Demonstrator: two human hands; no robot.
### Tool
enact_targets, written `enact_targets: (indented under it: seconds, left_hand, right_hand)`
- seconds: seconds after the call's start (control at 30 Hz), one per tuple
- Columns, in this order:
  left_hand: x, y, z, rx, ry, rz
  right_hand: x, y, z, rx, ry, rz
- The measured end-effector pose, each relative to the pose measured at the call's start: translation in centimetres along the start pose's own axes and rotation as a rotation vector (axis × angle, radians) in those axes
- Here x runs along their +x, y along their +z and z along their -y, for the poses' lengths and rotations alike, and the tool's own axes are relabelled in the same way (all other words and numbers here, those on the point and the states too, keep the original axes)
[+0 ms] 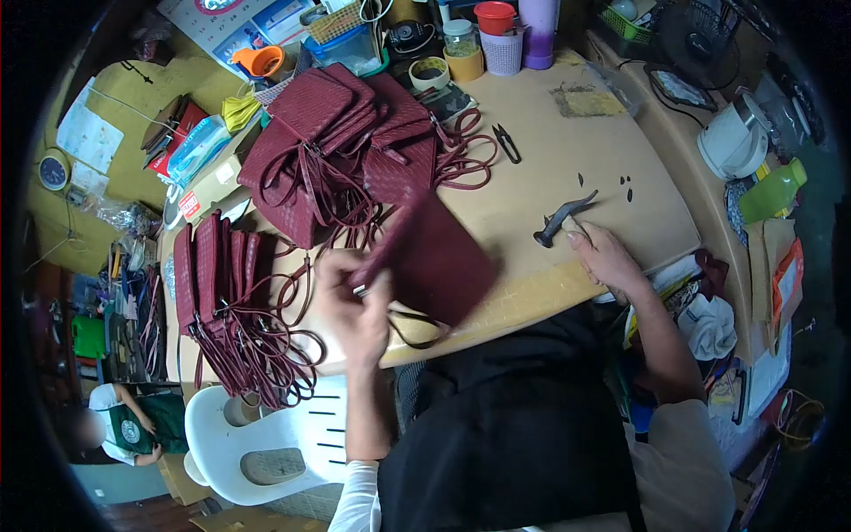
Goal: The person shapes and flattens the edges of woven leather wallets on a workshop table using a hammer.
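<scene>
My left hand (350, 297) is closed on a dark red pouch (443, 262), raised over the table's near edge and blurred by motion. A dark strap loop (417, 330) hangs below it. My right hand (607, 257) grips the short handle of a claw hammer (558, 222), whose dark head is at or just above the tabletop. Behind my left hand lies a heap of woven dark red pouches (319, 111) with wrist straps. To its left, more pouches (217, 266) stand in a row, their straps (275, 363) spilling over the edge.
Small black snips (507, 144) and several dark bits (628, 188) lie on the table (532, 106). A tape roll (429, 74), jars and cups line the back. A white plastic chair (213, 434) stands at the left. Another person (133, 421) in a green apron is beyond it.
</scene>
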State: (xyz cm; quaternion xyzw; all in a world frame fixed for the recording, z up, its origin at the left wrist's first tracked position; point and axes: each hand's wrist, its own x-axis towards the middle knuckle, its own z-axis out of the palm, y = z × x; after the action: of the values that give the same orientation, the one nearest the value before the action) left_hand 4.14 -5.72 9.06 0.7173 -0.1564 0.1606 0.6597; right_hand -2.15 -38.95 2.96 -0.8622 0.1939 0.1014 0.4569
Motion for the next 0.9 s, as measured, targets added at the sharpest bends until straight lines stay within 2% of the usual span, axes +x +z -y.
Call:
enact_targets:
  seconds: [0.03, 0.07, 0.1, 0.17, 0.23, 0.27, 0.3, 0.33, 0.37, 0.43, 0.53, 0.57, 0.63, 0.67, 0.77, 0.8, 0.83, 0.9]
  left_hand:
    - [0.8, -0.2, -2.6, 0.084, 0.238, -0.08]
    - [1.0, -0.6, -4.3, 0.029, 0.374, -0.061]
    - [0.8, -0.2, -5.0, 0.142, 0.501, -0.046]
    - [-0.3, -0.2, -3.5, 0.279, 0.646, 0.25]
    - [-2.0, 1.5, -1.3, 0.416, 0.605, 0.535]
    - [-3.6, 2.3, 1.4, 0.51, 0.503, 0.696]
    - [-5.3, 3.0, 3.5, 0.603, 0.395, 0.854]
    - [-6.3, 3.7, 4.0, 0.663, 0.398, 0.839]
    - [-7.1, 4.1, 4.2, 0.723, 0.397, 0.824]
    - [-7.6, 3.8, 4.4, 0.795, 0.376, 0.85]
    - [-7.8, 3.8, 4.8, 0.756, 0.329, 0.818]
    - [-7.7, 3.8, 4.8, 0.758, 0.327, 0.817]
    - [-7.8, 3.7, 4.8, 0.762, 0.333, 0.824]
    - [-7.8, 3.7, 4.8, 0.761, 0.332, 0.825]
    - [-7.8, 4.0, 4.8, 0.733, 0.291, 0.796]
    - [-7.9, 3.9, 4.7, 0.739, 0.295, 0.793]
    - [-7.9, 3.9, 4.7, 0.745, 0.3, 0.789]
    - [-7.9, 3.8, 4.8, 0.74, 0.32, 0.795]
  right_hand:
    - [0.0, 0.1, -0.1, -0.036, -0.024, -0.019]
    - [-0.2, 0.0, 0.0, -0.038, -0.023, -0.016]
    - [-0.4, -0.1, 0.5, -0.032, 0.015, 0.008]
    - [-0.2, -0.1, 0.4, -0.024, 0.048, 0.03]
    - [0.4, 0.3, -1.0, -0.157, -0.125, -0.07]
    - [0.2, 0.5, -1.2, -0.156, -0.124, -0.074]
    - [-0.1, 0.8, -1.4, -0.169, -0.232, -0.131]
    - [-0.2, 1.0, -1.0, -0.182, -0.34, -0.19]
    - [-0.5, 0.7, -0.2, -0.184, -0.338, -0.191]
    - [-2.2, -0.3, 4.1, -0.194, -0.346, 0.002]
    - [-2.9, 0.2, 8.3, -0.05, -0.405, -0.014]
    - [-2.6, 0.8, 8.3, -0.05, -0.406, -0.012]
    - [-2.0, 2.4, 7.8, -0.293, -0.319, -0.075]
    - [-2.0, 2.4, 7.8, -0.481, -0.262, 0.089]
    - [-1.6, 0.0, 7.8, -0.619, -0.378, 0.185]
    - [-1.8, -0.3, 7.5, -0.59, -0.487, 0.114]
    - [-1.8, 0.3, 7.5, -0.59, -0.485, 0.115]
    - [-2.1, 2.0, 7.5, -0.463, -0.343, 0.028]
